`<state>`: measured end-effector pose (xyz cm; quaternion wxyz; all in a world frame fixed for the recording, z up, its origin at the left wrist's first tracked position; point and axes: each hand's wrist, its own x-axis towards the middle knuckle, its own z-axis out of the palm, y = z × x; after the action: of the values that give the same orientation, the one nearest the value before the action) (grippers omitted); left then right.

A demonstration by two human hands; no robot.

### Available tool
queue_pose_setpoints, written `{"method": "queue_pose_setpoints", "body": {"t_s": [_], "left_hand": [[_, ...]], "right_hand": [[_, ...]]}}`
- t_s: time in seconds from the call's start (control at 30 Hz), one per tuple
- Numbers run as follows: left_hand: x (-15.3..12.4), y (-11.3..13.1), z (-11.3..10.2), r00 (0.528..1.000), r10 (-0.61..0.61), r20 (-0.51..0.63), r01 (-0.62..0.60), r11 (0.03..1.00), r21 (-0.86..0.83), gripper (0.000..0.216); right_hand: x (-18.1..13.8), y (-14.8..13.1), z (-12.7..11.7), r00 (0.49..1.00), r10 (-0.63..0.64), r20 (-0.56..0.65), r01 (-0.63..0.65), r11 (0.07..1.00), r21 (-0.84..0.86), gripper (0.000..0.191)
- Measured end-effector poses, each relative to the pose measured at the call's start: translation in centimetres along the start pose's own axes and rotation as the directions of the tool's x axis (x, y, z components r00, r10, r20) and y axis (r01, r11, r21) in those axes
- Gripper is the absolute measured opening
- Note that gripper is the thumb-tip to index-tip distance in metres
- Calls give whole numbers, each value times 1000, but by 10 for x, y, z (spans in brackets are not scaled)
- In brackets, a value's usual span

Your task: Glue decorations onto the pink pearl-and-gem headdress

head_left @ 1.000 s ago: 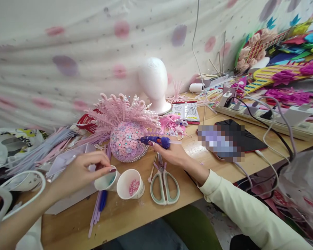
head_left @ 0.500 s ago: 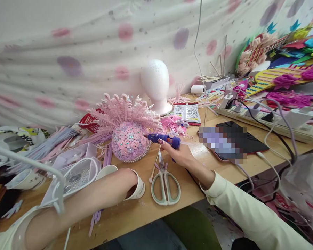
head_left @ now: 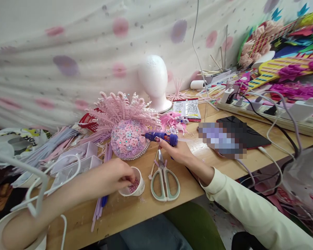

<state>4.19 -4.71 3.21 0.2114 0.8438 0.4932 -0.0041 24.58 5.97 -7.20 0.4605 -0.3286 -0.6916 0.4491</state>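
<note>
My right hand (head_left: 176, 148) grips a blue glue gun (head_left: 163, 137), its nozzle pointing left towards a rounded headpiece (head_left: 127, 139) covered in pink and lilac flower sequins. Pink fuzzy plumes (head_left: 122, 109) rise behind the sequined part, and pearls edge its base. At the mouth of a white paper cup (head_left: 140, 187), my left hand (head_left: 120, 175) reaches in with fingers drawn together. Pink beads (head_left: 134, 185) show inside the cup; whatever the fingertips hold is hidden. Scissors (head_left: 165, 185) with pale green handles lie between the cup and my right forearm.
A white foam head (head_left: 153, 78) stands behind the headpiece. Clear plastic trays (head_left: 90, 152) and lilac pipe cleaners (head_left: 104, 198) are on the left. To the right lie a phone (head_left: 221, 139), a dark tablet (head_left: 250, 133) and a power strip (head_left: 276, 119) with trailing cables.
My left hand has risen and shifted left from deep in the cup, so its fingers and the pink beads now show. The right hand keeps the glue gun in nearly the same place.
</note>
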Motion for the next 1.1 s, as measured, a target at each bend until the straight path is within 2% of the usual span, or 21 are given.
{"method": "queue_pose_setpoints", "body": {"t_s": [0.07,0.17,0.27,0.43,0.57,0.67,0.83,0.97,1.1], "left_hand": [[-7,-1,-8,1000,0,-4,0,1000,-23,17],[-20,-8,-12,992,4,-128,-6,1000,-20,13],[-29,-12,-10,984,-12,-179,11,1000,-7,12],[-32,-8,-10,973,-167,-157,161,986,-52,15],[-31,-7,-9,932,-262,-249,244,965,-101,21],[-29,-10,-9,931,-256,-261,229,965,-127,24],[-29,-15,-8,945,-227,-237,194,969,-153,31],[-31,-17,-8,928,-219,-302,184,973,-140,28],[-30,-20,-9,916,-186,-355,166,982,-87,25]], "right_hand": [[0,0,0,1000,11,5,-11,1000,16,44],[0,0,0,1000,17,26,-18,1000,16,42],[0,1,1,999,32,8,-32,999,-22,42],[0,5,3,1000,15,-2,-15,998,-66,43],[3,6,9,1000,-19,24,21,997,-74,42],[6,5,13,998,-36,57,41,996,-85,44],[8,4,15,998,-45,33,49,992,-120,46],[8,4,15,997,-67,40,70,993,-92,47],[7,6,16,999,-32,32,36,993,-113,46]]}}
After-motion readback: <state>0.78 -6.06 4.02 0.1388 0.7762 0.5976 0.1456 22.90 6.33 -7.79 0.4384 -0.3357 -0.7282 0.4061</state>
